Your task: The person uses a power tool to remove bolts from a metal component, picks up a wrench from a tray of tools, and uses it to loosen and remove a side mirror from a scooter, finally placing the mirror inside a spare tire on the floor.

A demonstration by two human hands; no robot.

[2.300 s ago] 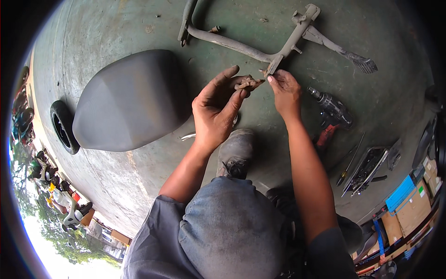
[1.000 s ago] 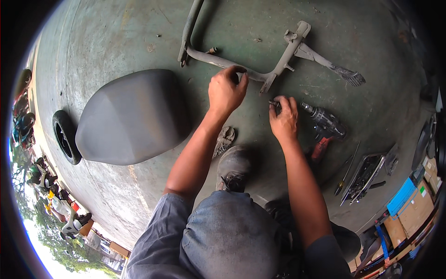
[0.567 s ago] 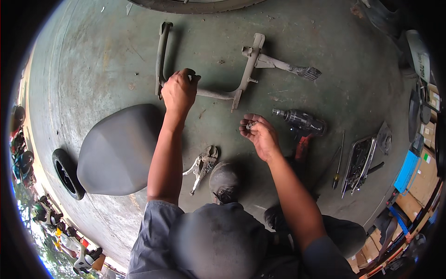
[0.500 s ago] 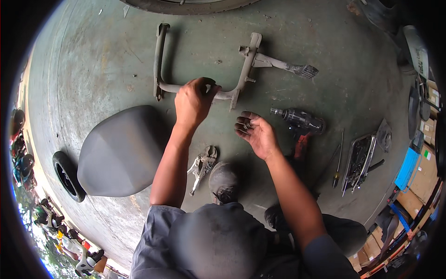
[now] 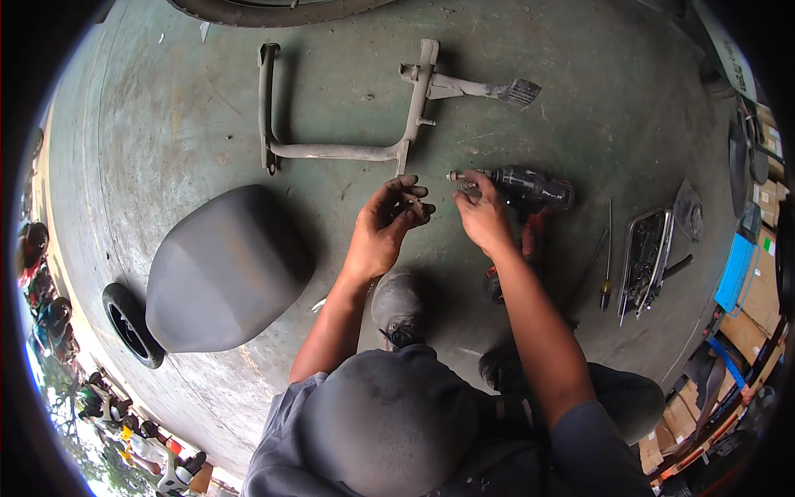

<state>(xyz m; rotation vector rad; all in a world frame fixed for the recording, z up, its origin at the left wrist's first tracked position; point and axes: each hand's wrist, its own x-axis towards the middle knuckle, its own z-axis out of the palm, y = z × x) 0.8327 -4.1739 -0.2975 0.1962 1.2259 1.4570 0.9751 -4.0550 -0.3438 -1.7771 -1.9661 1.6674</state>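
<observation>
My left hand (image 5: 387, 217) hovers over the green floor with its fingers curled and the tips close together; I cannot tell whether anything is in them. My right hand (image 5: 480, 209) pinches a small metal piece (image 5: 457, 177) at the nose of a dark power drill (image 5: 530, 187) with a red base, which lies on the floor just to the right. The two hands are almost touching. A grey metal stand frame (image 5: 331, 152) with a foot pedal lies beyond them, untouched.
A grey padded seat (image 5: 224, 265) lies to the left, with a small black wheel (image 5: 128, 327) beside it. A screwdriver (image 5: 607, 258) and a metal tray of tools (image 5: 648, 263) lie to the right, before cardboard boxes. A tyre edge (image 5: 273, 8) shows at the top. My shoe (image 5: 399, 305) sits below the hands.
My left hand has let go of the stand frame and come back beside my right hand. My right hand has moved up to the drill's nose. The pliers are hidden under my left arm.
</observation>
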